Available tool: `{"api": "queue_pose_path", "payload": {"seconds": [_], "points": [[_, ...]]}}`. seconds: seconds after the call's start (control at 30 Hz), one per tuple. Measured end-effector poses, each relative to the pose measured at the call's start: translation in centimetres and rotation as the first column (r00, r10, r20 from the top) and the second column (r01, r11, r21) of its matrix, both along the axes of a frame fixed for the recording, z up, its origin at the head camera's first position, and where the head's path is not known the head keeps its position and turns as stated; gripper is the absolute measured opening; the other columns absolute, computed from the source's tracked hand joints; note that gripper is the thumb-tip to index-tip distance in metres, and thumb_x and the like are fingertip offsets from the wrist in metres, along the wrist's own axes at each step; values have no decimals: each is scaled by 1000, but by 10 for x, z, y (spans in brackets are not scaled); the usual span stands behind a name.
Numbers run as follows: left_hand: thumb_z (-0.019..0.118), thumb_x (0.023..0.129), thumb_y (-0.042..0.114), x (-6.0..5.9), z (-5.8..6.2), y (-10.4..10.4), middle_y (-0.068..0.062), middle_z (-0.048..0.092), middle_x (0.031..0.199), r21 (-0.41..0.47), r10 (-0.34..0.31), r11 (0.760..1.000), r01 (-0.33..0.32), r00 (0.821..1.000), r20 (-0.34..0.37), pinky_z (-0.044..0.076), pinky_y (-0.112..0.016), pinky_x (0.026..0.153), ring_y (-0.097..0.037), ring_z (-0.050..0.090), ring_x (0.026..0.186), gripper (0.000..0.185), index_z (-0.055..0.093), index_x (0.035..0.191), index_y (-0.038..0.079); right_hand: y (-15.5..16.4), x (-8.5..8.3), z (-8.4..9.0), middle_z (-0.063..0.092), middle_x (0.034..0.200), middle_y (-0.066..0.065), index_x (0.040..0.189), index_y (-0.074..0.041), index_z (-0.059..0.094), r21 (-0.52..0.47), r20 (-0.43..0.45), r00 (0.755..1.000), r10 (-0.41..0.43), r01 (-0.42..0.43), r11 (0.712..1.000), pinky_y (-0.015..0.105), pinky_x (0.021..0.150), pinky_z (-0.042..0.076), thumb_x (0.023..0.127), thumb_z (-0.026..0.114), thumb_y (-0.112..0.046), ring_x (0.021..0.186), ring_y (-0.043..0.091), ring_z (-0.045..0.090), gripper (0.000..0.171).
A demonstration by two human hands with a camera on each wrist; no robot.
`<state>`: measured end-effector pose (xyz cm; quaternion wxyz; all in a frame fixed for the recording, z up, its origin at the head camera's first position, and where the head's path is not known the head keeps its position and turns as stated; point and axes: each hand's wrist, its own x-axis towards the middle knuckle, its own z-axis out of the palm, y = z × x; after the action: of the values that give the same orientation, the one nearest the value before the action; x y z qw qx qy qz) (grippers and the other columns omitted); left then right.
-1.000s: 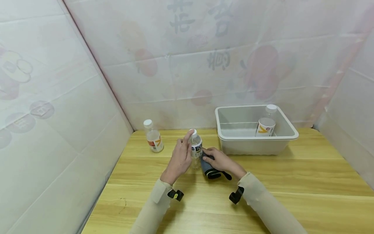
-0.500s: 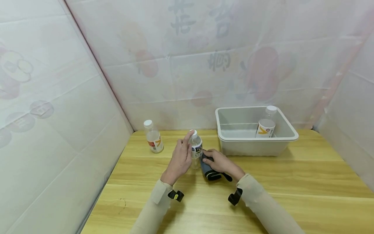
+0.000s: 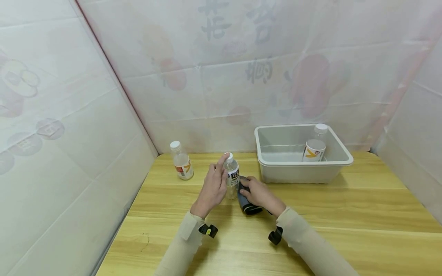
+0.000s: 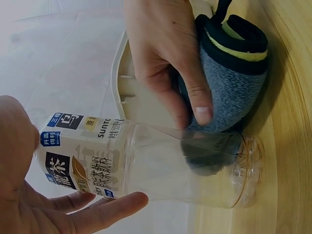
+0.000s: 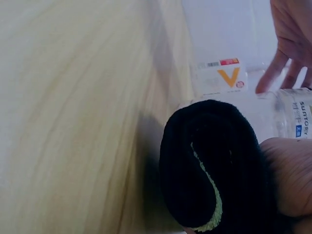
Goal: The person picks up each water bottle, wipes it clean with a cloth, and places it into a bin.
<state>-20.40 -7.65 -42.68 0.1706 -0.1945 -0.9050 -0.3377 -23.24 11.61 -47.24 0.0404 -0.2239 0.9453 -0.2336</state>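
Near the back middle of the table, a clear plastic bottle [image 3: 233, 177] with a white cap and tea label stands upright. My left hand [image 3: 214, 186] holds it from the left, one finger reaching up to the cap. In the left wrist view the fingers lie round the label [image 4: 78, 161]. My right hand [image 3: 261, 194] grips a rolled grey cloth [image 3: 244, 200] with black edging, against or close to the bottle's right side. Through the clear lower wall, the left wrist view shows a dark patch of cloth. The right wrist view shows the cloth's rolled end [image 5: 209, 161].
A pale grey plastic bin [image 3: 293, 174] stands at the back right, holding a bottle [image 3: 314, 148] with an orange-marked label. Another such bottle [image 3: 183, 167] stands upright at the back left. Printed sheet walls [image 3: 214, 96] close off the back and sides of the wooden table [image 3: 165, 226].
My right hand and wrist have turned slightly, shifting the cloth a little along the bottle's side; its hanging loop is now mostly hidden. The left hand and the bottle have stayed in place.
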Motion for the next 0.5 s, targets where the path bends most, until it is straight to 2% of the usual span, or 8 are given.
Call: {"api": "queue_pose_path", "payload": {"seconds": [0.17, 0.3, 0.5], "points": [[42, 109, 40, 1, -1, 1, -20, 53, 118, 52, 12, 999, -13, 999, 32, 45, -31, 68, -21, 51, 85, 56, 17, 159, 43, -4, 3, -1, 48, 148, 35, 145, -1, 53, 24, -15, 1000, -25, 26, 999, 63, 107, 45, 100, 65, -23, 132, 49, 53, 52], [55, 103, 46, 2, -2, 1, -22, 53, 122, 78, 24, 997, -28, 999, 49, 45, -33, 68, -23, 54, 87, 67, 18, 159, 46, -3, 2, 0, 49, 148, 33, 145, -3, 55, -23, 13, 999, -43, 43, 999, 64, 105, 47, 99, 67, -22, 131, 48, 55, 52], [64, 98, 46, 3, -2, 1, -19, 55, 114, 35, 57, 998, -56, 998, -14, 45, -31, 64, -21, 53, 82, 75, 21, 159, 41, 2, 1, 11, 53, 146, 29, 144, -4, 56, -67, -18, 997, -81, 79, 995, 68, 102, 45, 97, 70, -24, 128, 47, 57, 53]]}}
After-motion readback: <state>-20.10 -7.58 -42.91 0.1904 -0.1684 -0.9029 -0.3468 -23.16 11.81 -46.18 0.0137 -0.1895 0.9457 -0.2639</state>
